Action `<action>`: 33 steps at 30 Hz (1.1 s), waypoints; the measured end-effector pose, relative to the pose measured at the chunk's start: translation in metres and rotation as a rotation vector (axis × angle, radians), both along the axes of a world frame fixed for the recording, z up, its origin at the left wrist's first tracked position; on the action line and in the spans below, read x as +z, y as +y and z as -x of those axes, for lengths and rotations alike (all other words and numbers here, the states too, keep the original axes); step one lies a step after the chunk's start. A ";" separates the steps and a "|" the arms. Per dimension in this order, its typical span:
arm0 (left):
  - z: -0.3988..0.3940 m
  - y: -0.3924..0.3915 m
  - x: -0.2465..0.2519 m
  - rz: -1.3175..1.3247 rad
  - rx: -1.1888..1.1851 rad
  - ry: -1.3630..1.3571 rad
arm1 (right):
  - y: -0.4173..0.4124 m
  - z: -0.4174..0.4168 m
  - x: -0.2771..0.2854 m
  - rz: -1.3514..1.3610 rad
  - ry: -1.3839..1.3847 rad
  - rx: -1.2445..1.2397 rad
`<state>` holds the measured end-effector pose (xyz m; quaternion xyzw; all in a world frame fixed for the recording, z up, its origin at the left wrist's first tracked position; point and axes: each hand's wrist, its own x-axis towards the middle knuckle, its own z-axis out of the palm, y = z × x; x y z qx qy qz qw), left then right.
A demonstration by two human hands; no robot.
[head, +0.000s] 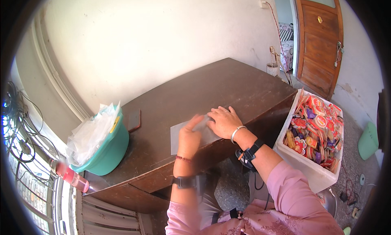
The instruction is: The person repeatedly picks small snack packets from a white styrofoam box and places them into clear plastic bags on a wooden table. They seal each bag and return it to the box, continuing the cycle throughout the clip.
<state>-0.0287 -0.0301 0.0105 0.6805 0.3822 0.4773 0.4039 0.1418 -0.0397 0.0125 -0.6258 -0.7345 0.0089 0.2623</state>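
Note:
A thin translucent sheet (177,137), perhaps a plastic bag, lies flat by the front edge of a dark wooden desk (195,88). Over its left part is my left hand (190,135), blurred by motion, one finger pointing to the upper right; whether it pinches the sheet I cannot tell. My right hand (225,121) rests palm down on the sheet's right end, fingers somewhat spread, holding nothing visible. The two hands cover much of the sheet's middle.
A teal plastic basin (114,154) heaped with translucent sheets (91,134) stands on the left, near a phone (134,120) and a pink bottle (71,178). Beside the desk's right end, a white foam box (317,177) holds many wrapped snacks (317,128). Cables (351,189) lie on the floor.

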 end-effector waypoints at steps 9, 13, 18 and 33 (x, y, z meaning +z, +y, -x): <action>0.001 -0.001 0.003 0.100 -0.012 -0.057 | 0.000 0.000 0.000 -0.031 -0.008 0.003; -0.001 -0.008 0.010 0.120 -0.017 -0.091 | 0.004 -0.001 -0.006 -0.063 0.001 0.001; -0.001 -0.010 0.012 0.165 -0.018 -0.115 | 0.003 -0.001 -0.005 -0.053 -0.005 0.002; 0.002 -0.008 0.012 0.218 0.033 -0.276 | 0.000 0.000 -0.003 -0.115 0.000 0.009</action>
